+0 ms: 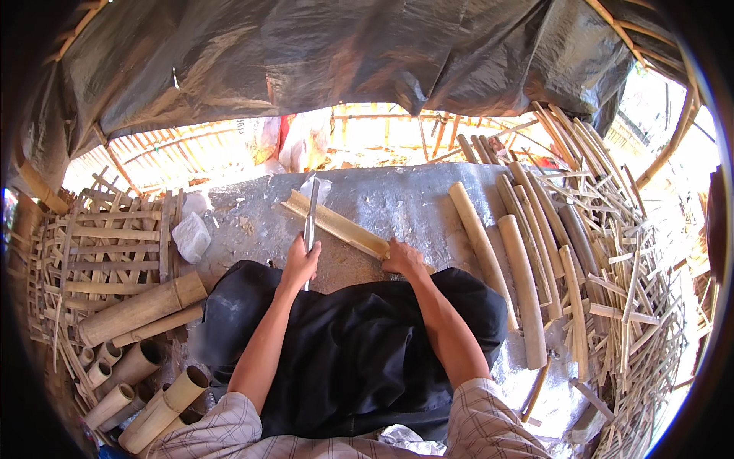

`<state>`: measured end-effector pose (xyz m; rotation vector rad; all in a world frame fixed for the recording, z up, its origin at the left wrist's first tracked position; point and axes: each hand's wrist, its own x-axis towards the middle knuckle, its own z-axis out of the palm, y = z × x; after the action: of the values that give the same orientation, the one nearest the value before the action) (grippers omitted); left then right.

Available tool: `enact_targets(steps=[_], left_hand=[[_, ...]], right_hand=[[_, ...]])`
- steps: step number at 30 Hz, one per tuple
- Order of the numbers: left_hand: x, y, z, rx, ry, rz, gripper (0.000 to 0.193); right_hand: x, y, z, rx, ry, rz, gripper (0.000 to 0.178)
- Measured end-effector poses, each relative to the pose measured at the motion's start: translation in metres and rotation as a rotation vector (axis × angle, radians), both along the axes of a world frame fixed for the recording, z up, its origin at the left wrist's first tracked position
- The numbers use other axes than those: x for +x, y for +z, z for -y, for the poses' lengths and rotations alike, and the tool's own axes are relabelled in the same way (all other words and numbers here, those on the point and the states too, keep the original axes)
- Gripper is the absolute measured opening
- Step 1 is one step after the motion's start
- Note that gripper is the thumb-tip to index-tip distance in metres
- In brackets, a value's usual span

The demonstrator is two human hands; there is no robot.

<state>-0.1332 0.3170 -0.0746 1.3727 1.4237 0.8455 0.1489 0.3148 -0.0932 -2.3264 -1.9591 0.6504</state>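
My left hand [301, 262] is closed round the handle of a long knife [310, 214], its blade pointing up and away from me. Just right of the blade lies a split length of bamboo [340, 228], hollow side showing, slanting from far left to near right. The fingers of my right hand [404, 258] grip its near right end. The knife blade passes in front of the bamboo near its far end; whether they touch I cannot tell. Black cloth [352, 344] covers my lap below both hands.
Several bamboo poles [523, 291] lie at the right, beside a heap of thin strips [634, 336]. On the left are a pale stone block [191, 236], a woven bamboo lattice [115, 237] and cut bamboo tubes [164, 409]. A dark tarp [344, 61] hangs overhead.
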Motion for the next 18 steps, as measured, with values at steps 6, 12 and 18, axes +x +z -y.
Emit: enact_targets(steps=[6,12,18], left_hand=[[-0.016,-0.031,-0.002,-0.340,-0.141,-0.448,0.034],[-0.020,-0.035,-0.004,-0.275,-0.094,-0.061,0.027],[0.010,0.004,0.004,-0.017,-0.053,0.425,0.021]], right_hand=[[-0.002,-0.002,0.004,0.008,0.045,-0.031,0.057],[-0.007,-0.002,0.003,0.032,0.029,-0.033,0.057],[0.008,-0.016,0.004,0.035,0.075,-0.038,0.062]])
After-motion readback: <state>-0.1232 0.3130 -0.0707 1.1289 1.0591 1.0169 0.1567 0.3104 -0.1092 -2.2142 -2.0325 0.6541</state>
